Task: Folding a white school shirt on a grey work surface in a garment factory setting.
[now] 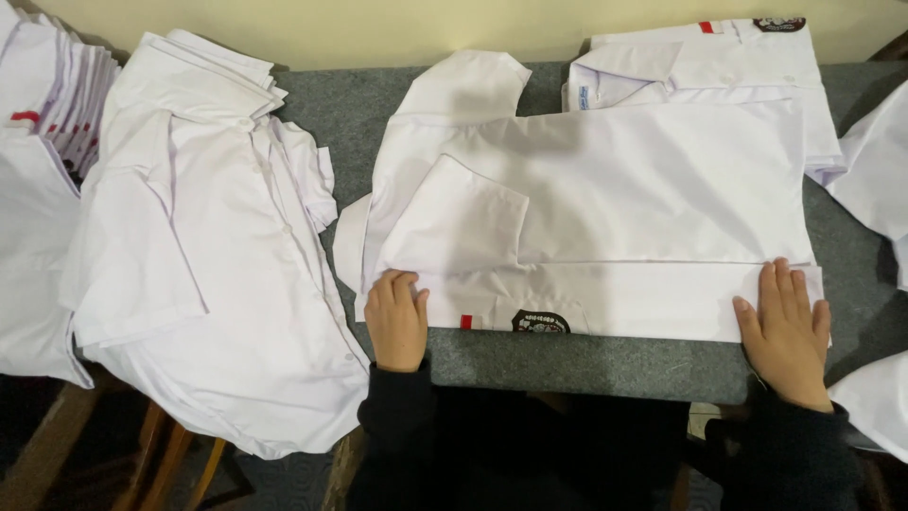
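Observation:
A white short-sleeved shirt (615, 189) lies flat on a grey felt-covered table (586, 364), its side folded in and a sleeve laid over the body. A dark round badge and a small red tag show on its near strip. My left hand (397, 322) presses the near left corner of the shirt, fingers together and flat. My right hand (787, 331) presses the near right corner, fingers spread flat. Neither hand grips the cloth. Dark sleeves cover both wrists.
A pile of unfolded white shirts (208, 237) hangs over the table's left edge. Folded white shirts (47, 85) stack at far left. Another folded shirt (700, 52) lies behind. More white cloth (880, 161) lies at the right edge. A wooden stool (161, 454) stands below left.

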